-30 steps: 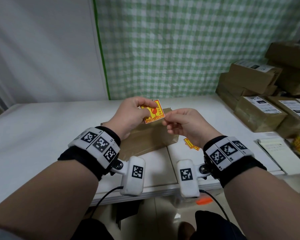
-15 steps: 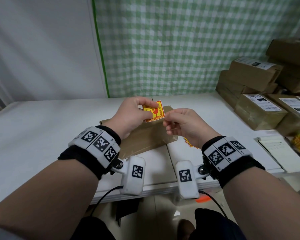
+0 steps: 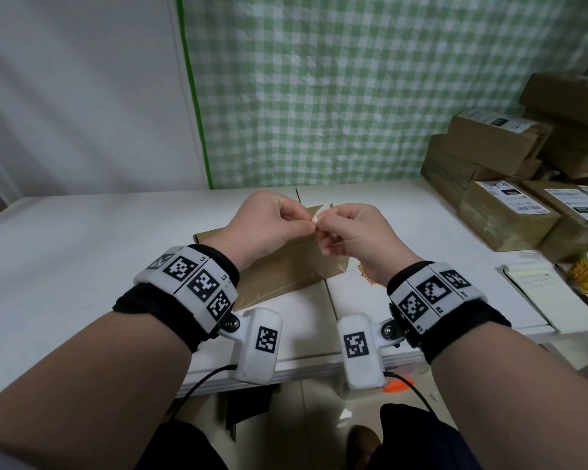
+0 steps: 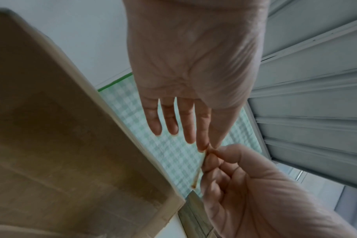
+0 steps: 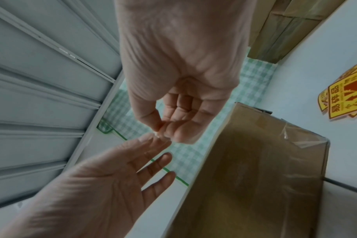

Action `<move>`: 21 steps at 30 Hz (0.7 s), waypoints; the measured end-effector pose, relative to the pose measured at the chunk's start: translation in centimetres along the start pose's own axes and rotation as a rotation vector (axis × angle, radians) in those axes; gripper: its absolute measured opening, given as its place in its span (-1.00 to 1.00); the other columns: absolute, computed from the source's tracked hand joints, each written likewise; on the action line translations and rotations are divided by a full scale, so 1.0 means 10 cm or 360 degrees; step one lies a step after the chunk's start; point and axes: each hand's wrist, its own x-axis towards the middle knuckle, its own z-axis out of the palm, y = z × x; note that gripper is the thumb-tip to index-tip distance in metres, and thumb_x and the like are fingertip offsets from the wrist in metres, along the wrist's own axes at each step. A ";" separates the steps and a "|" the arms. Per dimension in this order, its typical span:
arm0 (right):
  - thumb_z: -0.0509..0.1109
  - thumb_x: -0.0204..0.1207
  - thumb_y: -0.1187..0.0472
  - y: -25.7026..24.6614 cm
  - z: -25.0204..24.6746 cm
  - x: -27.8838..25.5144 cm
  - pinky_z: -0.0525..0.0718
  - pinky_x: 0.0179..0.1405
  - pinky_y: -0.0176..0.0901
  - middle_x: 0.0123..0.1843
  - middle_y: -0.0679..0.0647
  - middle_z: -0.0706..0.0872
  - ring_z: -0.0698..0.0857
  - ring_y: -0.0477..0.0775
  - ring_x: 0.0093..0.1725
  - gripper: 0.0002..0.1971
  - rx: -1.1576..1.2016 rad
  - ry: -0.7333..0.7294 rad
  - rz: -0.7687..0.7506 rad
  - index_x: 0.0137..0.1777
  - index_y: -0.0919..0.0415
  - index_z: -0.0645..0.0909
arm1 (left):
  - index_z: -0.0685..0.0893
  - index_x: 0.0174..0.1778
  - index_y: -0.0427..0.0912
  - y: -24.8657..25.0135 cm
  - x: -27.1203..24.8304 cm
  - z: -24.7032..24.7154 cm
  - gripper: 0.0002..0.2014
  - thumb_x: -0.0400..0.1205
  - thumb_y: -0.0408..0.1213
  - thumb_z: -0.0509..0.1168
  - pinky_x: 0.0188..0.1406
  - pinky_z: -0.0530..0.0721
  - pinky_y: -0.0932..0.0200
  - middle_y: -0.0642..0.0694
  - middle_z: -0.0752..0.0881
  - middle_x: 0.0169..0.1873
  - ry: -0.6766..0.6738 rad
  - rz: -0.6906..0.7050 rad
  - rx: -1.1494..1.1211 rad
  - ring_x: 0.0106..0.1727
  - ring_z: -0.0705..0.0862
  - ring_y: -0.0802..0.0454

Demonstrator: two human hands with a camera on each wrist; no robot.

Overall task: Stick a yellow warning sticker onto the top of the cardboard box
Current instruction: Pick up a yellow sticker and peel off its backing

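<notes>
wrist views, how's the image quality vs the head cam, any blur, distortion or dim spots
Head view: evenly lit and sharp, straight table edges bowed by the wide lens. Left wrist view: soft and dim, the cardboard box a murky brown, the sticker only a thin edge-on sliver. Right wrist view: soft, strongly stretched near the lens, glare on the box's tape, spare stickers still readable.

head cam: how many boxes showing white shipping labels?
3, all in the stack at right: upper box, front box, rightmost box. More may be hidden off-frame.

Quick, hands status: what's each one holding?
Left hand: pinching the sticker with thumb and forefinger.
Right hand: pinching the same sticker, fingers curled.
</notes>
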 end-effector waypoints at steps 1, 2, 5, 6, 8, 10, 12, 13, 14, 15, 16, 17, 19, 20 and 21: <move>0.38 0.49 0.41 0.00 0.00 0.00 0.60 -0.56 -0.32 -0.52 0.10 0.60 0.54 -0.06 -0.58 -0.76 -0.0020 -0.0002 -0.0008 -0.42 0.28 0.62 | 0.82 -0.23 -0.22 0.00 0.00 0.00 -0.95 0.48 -0.33 0.47 0.07 0.63 0.22 -0.17 0.82 -0.04 0.0008 -0.0004 0.0001 0.03 0.75 -0.02; 0.38 0.49 0.40 -0.01 0.00 0.00 0.60 -0.56 -0.33 -0.50 0.11 0.61 0.55 -0.07 -0.58 -0.76 -0.0043 -0.0009 -0.0016 -0.42 0.28 0.62 | 0.82 -0.22 -0.25 -0.01 0.01 0.00 -0.93 0.48 -0.33 0.47 0.09 0.64 0.18 -0.17 0.83 -0.04 0.0019 -0.0012 -0.0013 0.03 0.75 -0.03; 0.37 0.51 0.37 -0.01 0.01 0.00 0.62 -0.55 -0.34 -0.46 0.11 0.62 0.56 -0.10 -0.57 -0.79 -0.0114 -0.0037 -0.0021 -0.38 0.29 0.62 | 0.83 -0.21 -0.26 -0.02 0.01 0.00 -0.94 0.49 -0.36 0.46 0.09 0.64 0.15 -0.17 0.84 -0.09 0.0053 -0.0039 -0.0057 -0.02 0.75 -0.02; 0.37 0.50 0.37 -0.01 0.01 0.00 0.63 -0.54 -0.34 -0.45 0.11 0.62 0.56 -0.10 -0.56 -0.79 -0.0121 -0.0044 -0.0015 -0.37 0.29 0.62 | 0.83 -0.20 -0.27 -0.02 0.01 0.00 -0.93 0.49 -0.36 0.45 0.05 0.64 0.18 -0.15 0.83 -0.12 0.0059 -0.0047 -0.0059 -0.07 0.74 0.03; 0.36 0.50 0.38 -0.02 0.01 0.00 0.64 -0.54 -0.33 -0.45 0.10 0.62 0.57 -0.07 -0.55 -0.81 -0.0093 -0.0058 0.0012 -0.35 0.29 0.62 | 0.82 -0.20 -0.24 -0.02 0.00 0.01 -0.94 0.49 -0.36 0.45 -0.03 0.62 0.21 -0.08 0.80 -0.23 0.0069 -0.0073 -0.0069 -0.19 0.69 0.12; 0.34 0.51 0.38 -0.03 0.01 0.00 0.65 -0.51 -0.29 -0.45 0.10 0.61 0.57 -0.03 -0.52 -0.83 -0.0042 -0.0077 0.0056 -0.32 0.29 0.61 | 0.81 -0.26 -0.18 -0.01 0.00 0.01 -0.96 0.49 -0.36 0.45 -0.01 0.65 0.08 -0.09 0.77 -0.27 0.0071 -0.0103 -0.0102 -0.21 0.66 0.11; 0.35 0.51 0.34 -0.04 0.01 -0.01 0.66 -0.46 -0.24 -0.44 0.09 0.61 0.58 0.01 -0.47 -0.83 -0.0005 -0.0105 0.0090 -0.32 0.25 0.60 | 0.77 -0.31 -0.15 -0.01 0.00 0.01 -0.93 0.49 -0.36 0.46 0.06 0.68 0.00 -0.14 0.77 -0.23 0.0060 -0.0109 -0.0114 -0.18 0.66 0.07; 0.37 0.51 0.31 -0.03 0.00 -0.01 0.66 -0.45 -0.24 -0.42 0.08 0.61 0.59 0.00 -0.46 -0.83 0.0003 -0.0120 0.0089 -0.32 0.23 0.58 | 0.76 -0.32 -0.16 0.00 0.00 0.01 -0.92 0.49 -0.36 0.45 0.08 0.68 -0.01 -0.17 0.77 -0.21 0.0054 -0.0101 -0.0112 -0.17 0.66 0.07; 0.39 0.52 0.27 -0.02 0.00 -0.01 0.67 -0.46 -0.26 -0.40 0.07 0.62 0.60 -0.02 -0.46 -0.83 -0.0004 -0.0130 0.0073 -0.30 0.21 0.57 | 0.76 -0.32 -0.18 0.00 0.00 0.01 -0.93 0.49 -0.36 0.44 0.08 0.68 -0.02 -0.20 0.77 -0.20 0.0053 -0.0094 -0.0107 -0.16 0.66 0.06; 0.41 0.53 0.24 -0.01 0.00 -0.02 0.68 -0.46 -0.29 -0.38 0.07 0.63 0.61 -0.05 -0.45 -0.84 -0.0021 -0.0134 0.0049 -0.28 0.20 0.56 | 0.76 -0.31 -0.20 0.01 0.00 0.01 -0.93 0.49 -0.37 0.44 0.08 0.68 -0.03 -0.21 0.77 -0.20 0.0057 -0.0090 -0.0105 -0.16 0.65 0.04; 0.41 0.54 0.24 0.00 -0.01 -0.02 0.68 -0.46 -0.31 -0.35 0.07 0.64 0.61 -0.06 -0.43 -0.84 -0.0031 -0.0135 0.0027 -0.27 0.19 0.56 | 0.75 -0.31 -0.20 0.01 0.00 0.01 -0.93 0.49 -0.37 0.43 0.07 0.69 -0.04 -0.21 0.76 -0.20 0.0059 -0.0095 -0.0113 -0.16 0.65 0.02; 0.40 0.55 0.26 0.00 -0.02 -0.01 0.69 -0.45 -0.32 -0.33 0.07 0.64 0.62 -0.06 -0.41 -0.83 -0.0024 -0.0137 0.0015 -0.27 0.19 0.56 | 0.75 -0.32 -0.20 0.01 0.00 0.01 -0.92 0.49 -0.38 0.42 0.05 0.70 -0.03 -0.19 0.75 -0.22 0.0053 -0.0106 -0.0134 -0.16 0.65 0.01; 0.38 0.56 0.31 0.01 -0.04 -0.01 0.68 -0.41 -0.32 -0.32 0.09 0.63 0.61 -0.07 -0.39 -0.81 0.0024 -0.0137 0.0020 -0.30 0.18 0.57 | 0.72 -0.34 -0.18 0.01 0.00 0.00 -0.87 0.52 -0.39 0.39 -0.03 0.70 0.06 -0.13 0.73 -0.26 0.0029 -0.0139 -0.0229 -0.16 0.64 0.02; 0.36 0.57 0.33 0.00 -0.05 0.00 0.68 -0.41 -0.31 -0.32 0.10 0.63 0.61 -0.07 -0.38 -0.80 0.0050 -0.0130 0.0026 -0.30 0.19 0.57 | 0.70 -0.34 -0.18 0.01 0.01 0.00 -0.85 0.54 -0.40 0.36 -0.07 0.69 0.10 -0.11 0.71 -0.28 0.0023 -0.0163 -0.0304 -0.17 0.64 0.02; 0.35 0.57 0.34 0.00 -0.06 0.00 0.68 -0.41 -0.31 -0.32 0.10 0.64 0.61 -0.06 -0.37 -0.80 0.0073 -0.0117 0.0030 -0.30 0.19 0.56 | 0.67 -0.34 -0.18 0.02 0.01 0.00 -0.84 0.57 -0.41 0.34 -0.11 0.69 0.12 -0.10 0.69 -0.30 0.0026 -0.0194 -0.0390 -0.18 0.65 0.03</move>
